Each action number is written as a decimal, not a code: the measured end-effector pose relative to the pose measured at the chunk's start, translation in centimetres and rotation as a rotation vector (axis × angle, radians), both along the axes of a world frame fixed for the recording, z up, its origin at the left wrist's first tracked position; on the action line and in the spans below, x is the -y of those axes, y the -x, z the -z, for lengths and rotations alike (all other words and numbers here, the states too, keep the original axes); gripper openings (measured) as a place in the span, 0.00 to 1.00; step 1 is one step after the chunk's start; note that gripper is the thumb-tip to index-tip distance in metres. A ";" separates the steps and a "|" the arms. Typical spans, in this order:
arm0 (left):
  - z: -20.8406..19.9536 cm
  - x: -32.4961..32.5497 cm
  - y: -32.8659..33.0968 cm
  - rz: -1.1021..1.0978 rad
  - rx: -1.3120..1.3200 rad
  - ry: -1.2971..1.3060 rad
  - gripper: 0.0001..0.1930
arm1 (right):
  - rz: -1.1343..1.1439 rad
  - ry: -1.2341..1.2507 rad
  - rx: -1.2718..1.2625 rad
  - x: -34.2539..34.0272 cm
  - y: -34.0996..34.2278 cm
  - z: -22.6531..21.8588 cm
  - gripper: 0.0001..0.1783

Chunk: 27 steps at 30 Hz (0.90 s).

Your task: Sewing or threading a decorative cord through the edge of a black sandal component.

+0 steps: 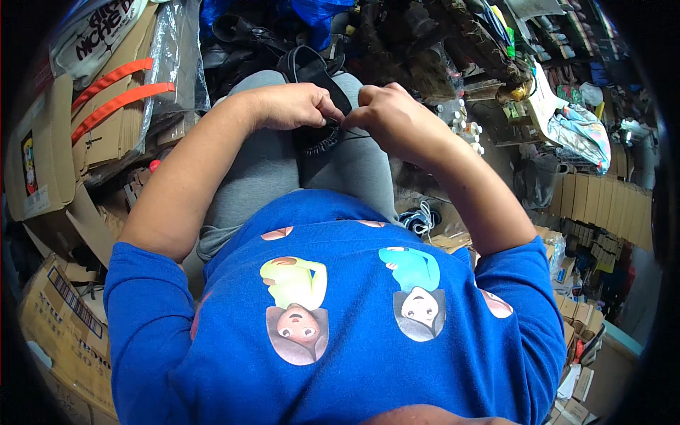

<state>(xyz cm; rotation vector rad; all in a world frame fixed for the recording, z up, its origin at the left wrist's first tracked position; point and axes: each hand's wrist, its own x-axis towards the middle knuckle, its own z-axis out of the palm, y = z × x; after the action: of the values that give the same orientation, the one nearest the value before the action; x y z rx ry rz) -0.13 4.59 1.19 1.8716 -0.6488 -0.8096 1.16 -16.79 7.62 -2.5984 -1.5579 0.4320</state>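
On my lap, between my knees, lies a black shoe-like piece (pixel 319 139) with a looped upper band and a row of ridges or stitches along its near edge. My left hand (pixel 301 106) is over its left side, thumb and index finger closed together beside it. Close by on the right, my right hand (pixel 389 117) is curled, with its fingertips almost meeting the left ones. A thin dark strand seems to run by the right fingertips. What exactly sits between the fingers of either hand is too small to make out.
Flattened cardboard (pixel 117 120) with orange straps and an opened carton (pixel 42 152) stand at my left. Black shoes or straps (pixel 241 32) and a blue plastic bag (pixel 315 18) lie beyond my knees. Small white bottles (pixel 464 127) and rows of boxes (pixel 598 202) are on the right.
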 end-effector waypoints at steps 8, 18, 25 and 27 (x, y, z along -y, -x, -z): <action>0.2 0.6 0.4 -0.257 0.174 -0.012 0.11 | -0.024 -0.047 -0.092 -0.4 -1.1 2.2 0.12; 0.7 0.8 2.4 -0.413 0.444 0.023 0.10 | 0.183 -0.174 -0.280 1.1 -0.7 0.9 0.08; 0.7 1.0 2.0 -0.397 0.400 -0.005 0.09 | 0.067 -0.090 -0.194 -0.1 -1.3 1.7 0.10; 0.7 1.2 2.6 -0.427 0.473 -0.044 0.10 | 0.125 -0.164 -0.279 -0.3 -1.1 3.3 0.10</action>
<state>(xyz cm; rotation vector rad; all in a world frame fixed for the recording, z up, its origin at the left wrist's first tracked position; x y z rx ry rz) -2.69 3.35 0.49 2.1579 -0.4850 -0.1030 2.24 -16.53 4.32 -2.3749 -1.2773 0.5978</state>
